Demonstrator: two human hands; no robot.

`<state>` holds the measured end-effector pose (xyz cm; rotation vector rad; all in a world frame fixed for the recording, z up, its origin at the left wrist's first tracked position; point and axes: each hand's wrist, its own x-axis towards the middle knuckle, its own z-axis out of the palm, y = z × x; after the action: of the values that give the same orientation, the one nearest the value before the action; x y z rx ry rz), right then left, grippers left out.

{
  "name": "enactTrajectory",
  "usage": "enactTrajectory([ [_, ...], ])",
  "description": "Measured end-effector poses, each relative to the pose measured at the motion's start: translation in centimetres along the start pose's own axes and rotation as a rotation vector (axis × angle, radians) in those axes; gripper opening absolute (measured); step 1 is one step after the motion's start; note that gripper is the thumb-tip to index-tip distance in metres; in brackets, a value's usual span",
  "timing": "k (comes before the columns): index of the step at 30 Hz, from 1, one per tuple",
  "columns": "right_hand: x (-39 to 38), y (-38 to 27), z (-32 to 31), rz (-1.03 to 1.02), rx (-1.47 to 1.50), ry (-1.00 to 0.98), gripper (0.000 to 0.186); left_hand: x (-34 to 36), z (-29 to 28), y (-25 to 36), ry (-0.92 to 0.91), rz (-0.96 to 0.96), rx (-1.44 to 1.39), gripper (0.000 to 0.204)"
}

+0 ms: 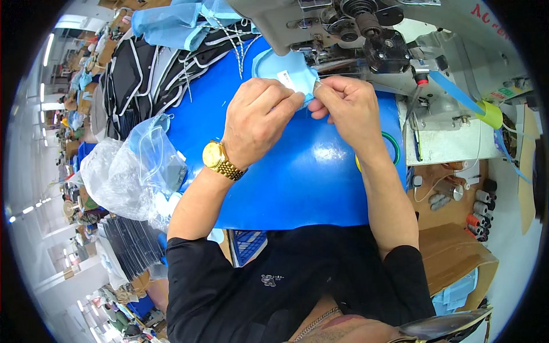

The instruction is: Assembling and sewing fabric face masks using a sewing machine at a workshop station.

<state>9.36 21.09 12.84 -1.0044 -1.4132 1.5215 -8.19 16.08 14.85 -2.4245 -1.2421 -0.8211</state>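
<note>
Presently, light-blue fabric piece (275, 64) extends beyond left hand (257, 117), forward-left of right hand (350, 107). Both pinch its near edge, drawn nearly closed; bulk sits nearer left grip, long axis unclear.

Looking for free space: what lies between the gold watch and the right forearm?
In the head view, bare blue surface, except a yellow sliver beside the forearm.

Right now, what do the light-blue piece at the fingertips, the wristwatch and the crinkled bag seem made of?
Light-blue piece: probably fabric, matte, with a soft-looking edge. Wristwatch: likely gold-toned metal; its linked band glints. Crinkled bag: probably thin plastic, translucent with shiny creases.
</note>
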Motion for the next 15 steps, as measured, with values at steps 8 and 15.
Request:
enactTrajectory([
  [8,-0.27,-0.04,0.19,0.006,-0.002,0.018,0.022,0.02,-0.37,0.36,-0.024,-0.017,0.000,0.026],
  [15,0.21,0.27,0.55,-0.048,-0.002,0.061,0.024,0.18,-0.33,0.17,-0.022,-0.026,-0.005,0.022],
])
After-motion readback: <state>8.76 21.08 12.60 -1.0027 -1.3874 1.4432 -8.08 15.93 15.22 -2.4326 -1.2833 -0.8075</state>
